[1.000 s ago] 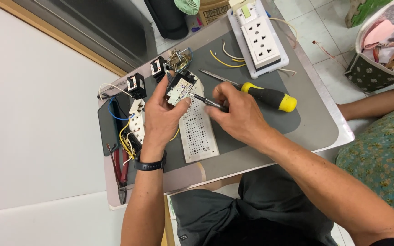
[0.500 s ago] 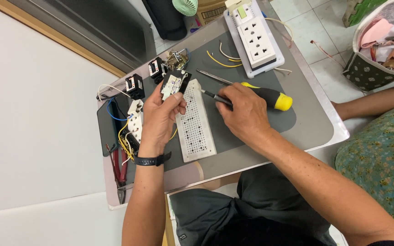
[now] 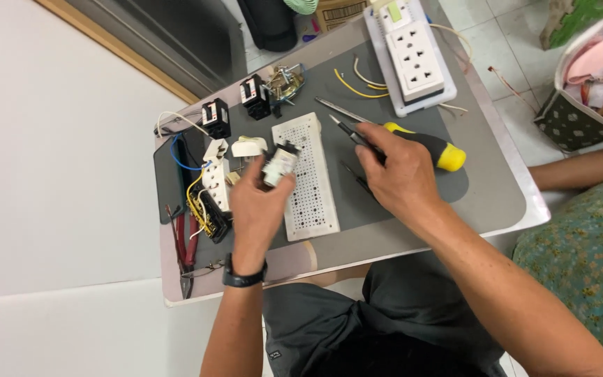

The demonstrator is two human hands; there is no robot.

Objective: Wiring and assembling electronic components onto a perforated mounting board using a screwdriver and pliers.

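- The mat (image 3: 399, 202) is dark grey.
- On the mat, the perforated panel (image 3: 305, 181) is white, dotted with small holes.
- Right of the panel, the screwdriver handle (image 3: 435, 148) is yellow and black.
- Beyond the panel, the power strip (image 3: 413, 59) is white; the loose wires (image 3: 357, 84) are yellow.

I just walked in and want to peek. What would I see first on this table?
First the two hands in the middle: the left hand lifts a small switch part over a white holed plate, and the right hand rests by a yellow-and-black screwdriver. A white power strip lies at the far edge, and tangled wires sit on the left.
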